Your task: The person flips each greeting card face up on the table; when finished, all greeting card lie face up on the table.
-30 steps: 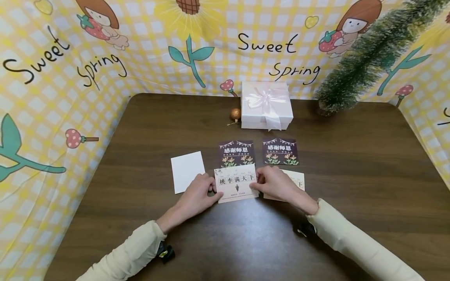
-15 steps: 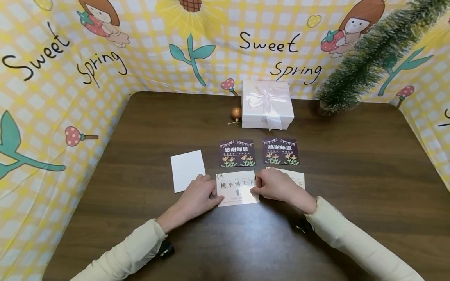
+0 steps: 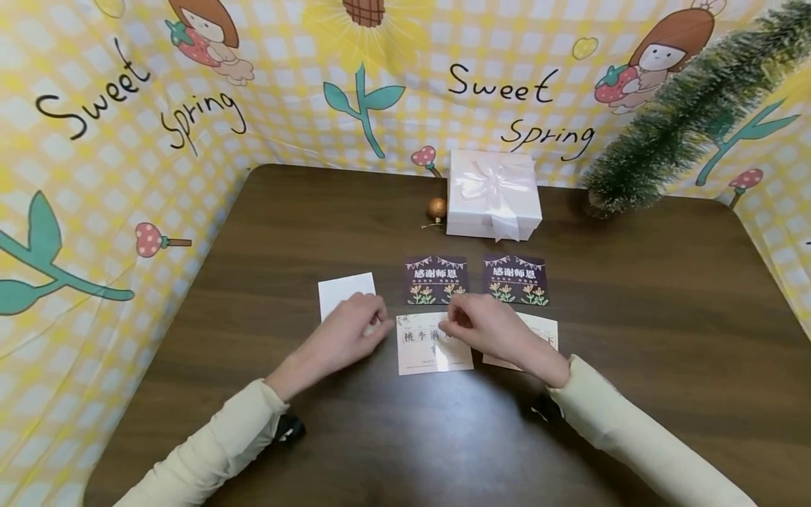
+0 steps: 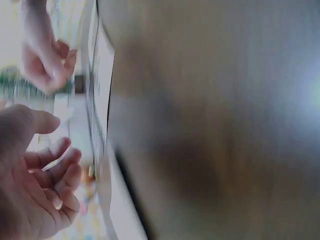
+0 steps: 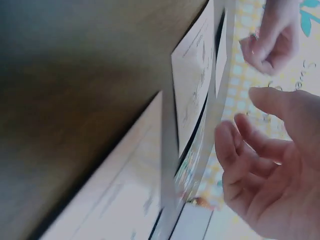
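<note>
My left hand (image 3: 342, 334) hovers over the lower part of a blank white card (image 3: 345, 287), its fingers loosely bent and holding nothing. Above the right part of a cream card with Chinese characters (image 3: 418, 358) is my right hand (image 3: 497, 334), also without anything in its fingers. The right wrist view shows that hand (image 5: 270, 175) raised off the table, with a gap between thumb and fingers. A second cream card (image 3: 543, 326) lies partly hidden under the right hand and wrist. Two purple cards, one on the left (image 3: 436, 280) and one on the right (image 3: 514, 279), lie behind the cream ones.
At the back of the brown table (image 3: 304, 225) stands a white gift box with a ribbon (image 3: 494, 197). Left of it sits a small orange bauble (image 3: 437, 208). A small artificial fir tree (image 3: 633, 176) rises at the back right. Yellow checked cloth (image 3: 285, 105) encloses the table.
Both hands have let go of the left cream card and lifted. It had slid slightly toward me, apart from the purple card. The left hand has shifted left, over the white card.
</note>
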A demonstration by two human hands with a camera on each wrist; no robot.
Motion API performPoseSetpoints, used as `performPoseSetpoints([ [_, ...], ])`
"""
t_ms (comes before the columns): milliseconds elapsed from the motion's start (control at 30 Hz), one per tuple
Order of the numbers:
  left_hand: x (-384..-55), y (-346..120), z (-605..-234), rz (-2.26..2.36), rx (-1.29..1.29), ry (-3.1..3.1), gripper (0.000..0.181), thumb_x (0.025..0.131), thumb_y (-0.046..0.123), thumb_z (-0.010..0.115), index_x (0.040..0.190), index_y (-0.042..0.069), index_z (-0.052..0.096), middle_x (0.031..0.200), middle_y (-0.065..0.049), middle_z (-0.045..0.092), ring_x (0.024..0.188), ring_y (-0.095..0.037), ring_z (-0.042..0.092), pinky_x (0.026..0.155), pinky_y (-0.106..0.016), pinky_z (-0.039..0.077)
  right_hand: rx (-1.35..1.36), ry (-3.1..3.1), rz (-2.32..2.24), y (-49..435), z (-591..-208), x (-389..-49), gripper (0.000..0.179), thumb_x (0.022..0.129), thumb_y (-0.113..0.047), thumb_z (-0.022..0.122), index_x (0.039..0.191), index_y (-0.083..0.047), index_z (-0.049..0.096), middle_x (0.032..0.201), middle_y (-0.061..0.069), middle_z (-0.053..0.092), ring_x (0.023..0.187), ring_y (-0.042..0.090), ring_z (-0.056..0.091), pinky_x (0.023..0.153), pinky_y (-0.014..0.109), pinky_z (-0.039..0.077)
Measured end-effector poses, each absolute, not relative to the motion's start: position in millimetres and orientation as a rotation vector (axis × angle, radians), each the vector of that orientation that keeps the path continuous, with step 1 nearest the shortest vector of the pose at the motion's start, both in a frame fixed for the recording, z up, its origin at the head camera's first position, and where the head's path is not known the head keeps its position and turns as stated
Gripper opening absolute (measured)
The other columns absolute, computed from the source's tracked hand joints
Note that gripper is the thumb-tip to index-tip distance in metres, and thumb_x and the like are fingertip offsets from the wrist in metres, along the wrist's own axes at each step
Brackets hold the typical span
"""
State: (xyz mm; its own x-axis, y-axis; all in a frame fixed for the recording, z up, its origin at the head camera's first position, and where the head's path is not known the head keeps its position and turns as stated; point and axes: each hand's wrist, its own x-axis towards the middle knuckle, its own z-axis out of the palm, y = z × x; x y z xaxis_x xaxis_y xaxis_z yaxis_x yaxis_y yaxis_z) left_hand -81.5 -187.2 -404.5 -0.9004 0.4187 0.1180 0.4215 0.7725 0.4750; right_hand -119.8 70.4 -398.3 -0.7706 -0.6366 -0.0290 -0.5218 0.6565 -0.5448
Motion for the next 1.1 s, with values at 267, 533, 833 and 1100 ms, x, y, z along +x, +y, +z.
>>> performPoseSetpoints([
  [267, -108, -251, -410, -0.59, -0.628, -2.887, 0.019, 0.091, -0.004, 0.053, 0.106, -0.004, 0.065, 0.104, -0.015, 0.066, 0.096, -0.035, 0.059, 0.079, -0.052, 0.045, -1.459, 2.643, -0.546, 26, -402, -127, 0.055, 0.091, -0.034, 0.068, 0.131, 0.001, 0.054, 0.132, 0.016, 0.057, 0.124, 0.031, 0.053, 0.105, 0.043, 0.041],
  [533, -105, -274, -413, -0.447, -0.583, -3.01, 0.034, 0.085, -0.009, 0.049, 0.115, -0.003, 0.065, 0.118, -0.016, 0.064, 0.111, -0.036, 0.055, 0.08, -0.052, 0.042, -1.599, 2.568, -0.229, -13, -403, -129, 0.071, 0.093, -0.043, 0.064, 0.145, 0.0, 0.042, 0.149, 0.018, 0.042, 0.138, 0.032, 0.04, 0.108, 0.047, 0.037],
  [833, -99, -279, -410, -0.326, -0.619, -3.112, 0.036, 0.085, -0.01, 0.051, 0.116, -0.002, 0.067, 0.125, -0.015, 0.063, 0.117, -0.035, 0.053, 0.084, -0.051, 0.041, -1.672, 2.535, -0.08, -33, -401, -130, 0.071, 0.094, -0.043, 0.062, 0.144, 0.002, 0.041, 0.149, 0.018, 0.042, 0.138, 0.031, 0.039, 0.112, 0.042, 0.032],
  [1100, -98, -284, -406, -0.261, -0.662, -3.114, 0.039, 0.081, -0.013, 0.052, 0.116, -0.003, 0.067, 0.124, -0.016, 0.063, 0.115, -0.035, 0.054, 0.082, -0.051, 0.043, -1.762, 2.511, 0.087, -43, -400, -130, 0.051, 0.097, -0.032, 0.06, 0.137, -0.003, 0.052, 0.142, 0.013, 0.052, 0.131, 0.027, 0.049, 0.109, 0.039, 0.037],
])
